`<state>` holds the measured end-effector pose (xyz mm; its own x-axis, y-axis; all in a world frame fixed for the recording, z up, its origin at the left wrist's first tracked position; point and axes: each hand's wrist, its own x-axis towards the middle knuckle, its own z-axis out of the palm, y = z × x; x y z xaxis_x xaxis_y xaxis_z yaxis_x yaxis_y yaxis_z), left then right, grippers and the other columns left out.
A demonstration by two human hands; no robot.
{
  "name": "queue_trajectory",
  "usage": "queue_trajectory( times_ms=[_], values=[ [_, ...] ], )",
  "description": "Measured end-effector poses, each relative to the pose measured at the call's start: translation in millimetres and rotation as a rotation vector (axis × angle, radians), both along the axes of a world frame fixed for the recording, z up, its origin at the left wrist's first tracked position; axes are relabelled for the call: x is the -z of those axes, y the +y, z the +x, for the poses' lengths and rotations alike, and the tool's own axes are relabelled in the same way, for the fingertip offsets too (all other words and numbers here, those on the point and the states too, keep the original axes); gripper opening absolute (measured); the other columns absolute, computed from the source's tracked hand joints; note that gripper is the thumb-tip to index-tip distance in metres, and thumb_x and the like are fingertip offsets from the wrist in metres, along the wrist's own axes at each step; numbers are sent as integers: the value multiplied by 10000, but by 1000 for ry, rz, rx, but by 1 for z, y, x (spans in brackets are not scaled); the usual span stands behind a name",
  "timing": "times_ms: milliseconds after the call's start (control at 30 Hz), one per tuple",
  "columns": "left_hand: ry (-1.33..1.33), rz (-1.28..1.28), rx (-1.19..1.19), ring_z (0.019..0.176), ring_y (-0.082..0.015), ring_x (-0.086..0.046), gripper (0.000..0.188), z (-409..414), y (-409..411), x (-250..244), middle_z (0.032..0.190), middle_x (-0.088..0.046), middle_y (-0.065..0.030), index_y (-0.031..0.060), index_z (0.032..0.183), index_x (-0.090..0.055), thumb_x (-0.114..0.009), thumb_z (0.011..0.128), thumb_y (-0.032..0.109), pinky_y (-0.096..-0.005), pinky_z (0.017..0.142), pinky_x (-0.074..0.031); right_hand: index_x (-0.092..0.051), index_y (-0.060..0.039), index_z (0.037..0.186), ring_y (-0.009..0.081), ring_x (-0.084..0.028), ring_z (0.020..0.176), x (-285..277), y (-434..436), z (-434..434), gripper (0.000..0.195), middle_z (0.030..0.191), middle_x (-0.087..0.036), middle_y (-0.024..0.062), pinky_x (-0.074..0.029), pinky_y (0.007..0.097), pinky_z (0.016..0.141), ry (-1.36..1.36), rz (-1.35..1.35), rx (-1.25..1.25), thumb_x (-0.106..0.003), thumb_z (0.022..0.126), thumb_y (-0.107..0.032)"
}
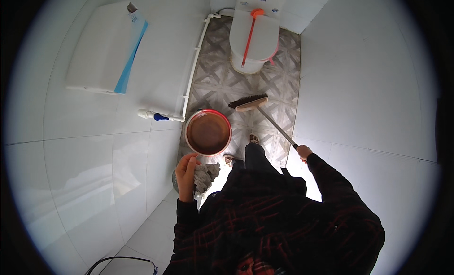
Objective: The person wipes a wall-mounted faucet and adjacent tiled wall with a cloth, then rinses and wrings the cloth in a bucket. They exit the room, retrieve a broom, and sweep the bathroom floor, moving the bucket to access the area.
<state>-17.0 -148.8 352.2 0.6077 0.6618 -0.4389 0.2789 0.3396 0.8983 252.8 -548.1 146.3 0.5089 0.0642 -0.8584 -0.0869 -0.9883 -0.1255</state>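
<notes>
My right hand (304, 152) grips the dark end of the metal broom handle (276, 125). The broom head (250, 103), pale with dark bristles, lies turned sideways over the patterned floor tiles, bristles towards the toilet. My left hand (186, 170) is raised just below a red-rimmed basin (228, 127) of brownish liquid, its fingers curled. Against its thumb side shows a crumpled grey cloth (206, 176); whether the fingers hold it cannot be told. Behind that hand, a dark green rounded object (175, 182) is mostly hidden.
Ahead stands a white toilet (238, 33), lid down, with a red-handled brush (249, 40) across it. A white pipe (193, 69) with a blue-handled valve (161, 117) runs along the left wall, below a white wall-mounted cistern (99, 51). A black hose (117, 257) curves at lower left.
</notes>
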Motion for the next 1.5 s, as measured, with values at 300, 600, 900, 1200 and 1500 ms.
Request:
queue_trajectory(
  times_ms=[300, 600, 900, 1200, 1500],
  values=[
    [79, 72, 16, 677, -69, -525, 224, 28, -20, 12, 737, -583, -18, -1, 1010, -604, -508, 906, 172, -198, 631, -412, -504, -58, 868, 158, -432, 338, -4, 13, 49, 264, 515, -460, 51, -369, 311, 304, 81, 382, 364, -358, 888, -277],
    [106, -65, 9, 682, -69, -523, 224, 72, -51, 22, 744, -578, -14, -9, 1006, -604, -507, 905, 165, -200, 635, -408, -513, -46, 818, 192, -482, 365, 156, -12, 64, 237, 513, -483, 67, -420, 359, 344, -269, 298, -539, -372, 921, -206],
    [59, -75, 13, 693, -73, -524, 206, 83, -62, 23, 758, -575, -17, -11, 1001, -601, -511, 904, 148, -207, 636, -411, -496, -39, 838, 169, -464, 364, -64, -23, 55, 288, 516, -467, 68, -394, 316, 324, 132, 139, 250, -363, 881, -291],
    [107, 8, -49, 712, -76, -513, 218, 52, -58, 23, 752, -566, -11, -25, 990, -605, -497, 903, 144, -215, 657, -405, -557, -2, 840, 348, -592, 750, 104, 108, 72, 130, 735, -574, 191, -485, 451, 645, -466, 584, -734, -477, 806, -98],
    [169, -19, -95, 666, -79, -519, 224, 24, -57, 35, 735, -567, -12, -17, 993, -602, -496, 911, 163, -215, 632, -423, -554, -78, 1096, 365, -576, 1010, 104, 150, 48, 299, 1062, -577, 199, -466, 463, 841, -157, 109, -458, -392, 900, -236]
  ],
)
